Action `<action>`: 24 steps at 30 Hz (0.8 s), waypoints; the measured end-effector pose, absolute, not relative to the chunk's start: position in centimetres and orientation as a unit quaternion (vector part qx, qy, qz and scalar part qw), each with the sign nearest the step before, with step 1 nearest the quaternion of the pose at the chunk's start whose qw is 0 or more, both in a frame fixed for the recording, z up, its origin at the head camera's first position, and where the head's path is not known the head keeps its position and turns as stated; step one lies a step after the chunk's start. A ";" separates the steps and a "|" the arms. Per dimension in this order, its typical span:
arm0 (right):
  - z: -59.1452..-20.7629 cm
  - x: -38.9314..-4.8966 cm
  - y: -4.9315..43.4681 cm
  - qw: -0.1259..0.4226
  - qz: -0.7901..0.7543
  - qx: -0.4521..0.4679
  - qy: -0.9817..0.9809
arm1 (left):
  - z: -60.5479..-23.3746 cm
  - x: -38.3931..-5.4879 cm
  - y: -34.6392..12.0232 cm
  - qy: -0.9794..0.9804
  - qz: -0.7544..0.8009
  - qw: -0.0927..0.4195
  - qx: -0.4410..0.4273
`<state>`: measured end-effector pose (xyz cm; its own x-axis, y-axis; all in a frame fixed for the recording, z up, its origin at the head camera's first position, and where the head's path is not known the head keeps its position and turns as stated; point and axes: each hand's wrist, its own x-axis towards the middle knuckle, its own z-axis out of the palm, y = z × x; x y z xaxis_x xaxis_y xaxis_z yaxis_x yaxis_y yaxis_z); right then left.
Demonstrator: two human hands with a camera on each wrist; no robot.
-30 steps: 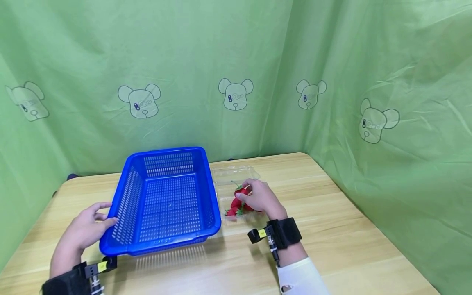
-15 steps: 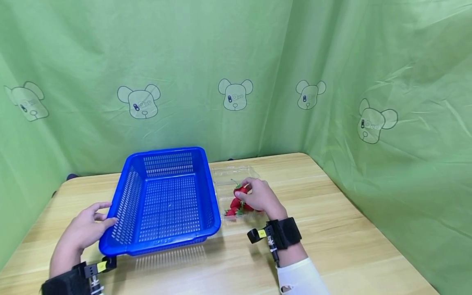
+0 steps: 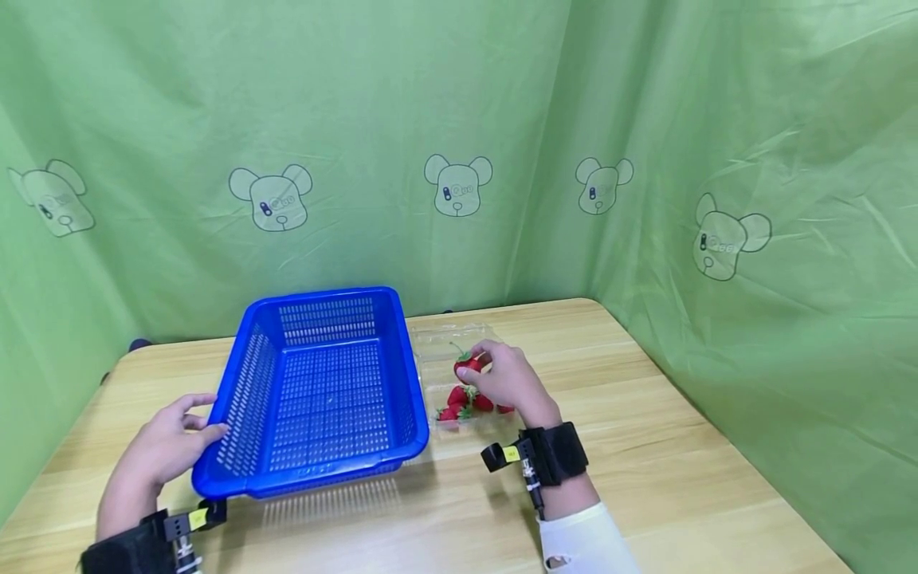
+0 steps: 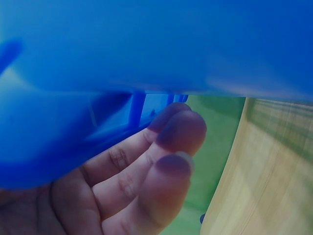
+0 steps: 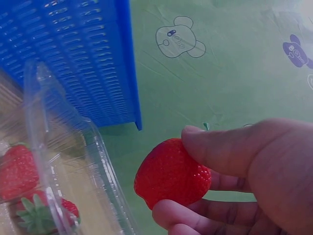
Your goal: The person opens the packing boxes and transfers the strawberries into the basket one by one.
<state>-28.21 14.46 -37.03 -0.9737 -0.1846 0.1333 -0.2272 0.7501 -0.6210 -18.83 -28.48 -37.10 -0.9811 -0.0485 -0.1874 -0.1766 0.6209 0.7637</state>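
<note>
the right hand (image 3: 505, 379) pinches one strawberry (image 3: 466, 368) above the clear box (image 3: 439, 372), where other strawberries (image 3: 457, 396) lie; the left hand (image 3: 165, 446) grips the blue basket (image 3: 330, 406) by its left rim.

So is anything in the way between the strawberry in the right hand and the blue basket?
Yes: the right side of the blue plastic basket; the strawberry would probably have to go over that. Part of the clear plastic container also shows between them. Nothing else visible does.
</note>
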 end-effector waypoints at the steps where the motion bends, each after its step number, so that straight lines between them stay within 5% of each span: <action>1: -37.0 -28.3 14.5 0.033 0.338 0.110 -0.934 | -37.1 -18.8 -28.5 0.897 0.431 0.074 -0.063; 24: -36.1 -28.5 14.4 0.031 0.353 0.102 -0.929 | -37.0 -18.7 -28.2 0.892 0.439 0.076 -0.071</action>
